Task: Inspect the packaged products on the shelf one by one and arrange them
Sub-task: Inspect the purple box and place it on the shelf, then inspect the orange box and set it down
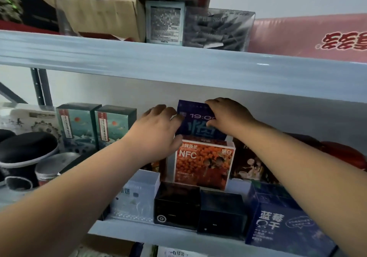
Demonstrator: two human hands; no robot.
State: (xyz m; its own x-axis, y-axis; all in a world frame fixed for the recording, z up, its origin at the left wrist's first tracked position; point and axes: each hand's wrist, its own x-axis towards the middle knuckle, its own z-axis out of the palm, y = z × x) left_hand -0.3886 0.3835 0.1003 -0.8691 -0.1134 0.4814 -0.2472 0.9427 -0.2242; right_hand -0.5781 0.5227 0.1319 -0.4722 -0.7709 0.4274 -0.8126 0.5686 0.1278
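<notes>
A dark blue-purple box (195, 122) marked "19:00" stands on top of an orange "NFC" box (202, 163) at the back of the middle shelf. My left hand (158, 129) grips the purple box's left edge, fingers curled round it and thumb near its lower corner. My right hand (228, 115) grips its upper right corner from the other side. Both arms reach in over the front row of packages. Much of the purple box's right side is hidden by my right hand.
Two teal boxes (78, 125) stand at the left, with black tins (25, 153) nearer me. Two black boxes (176, 205), a clear box (137, 195) and a blue box (286, 225) line the shelf's front edge (158, 235). The upper shelf beam (178, 66) hangs just above my hands.
</notes>
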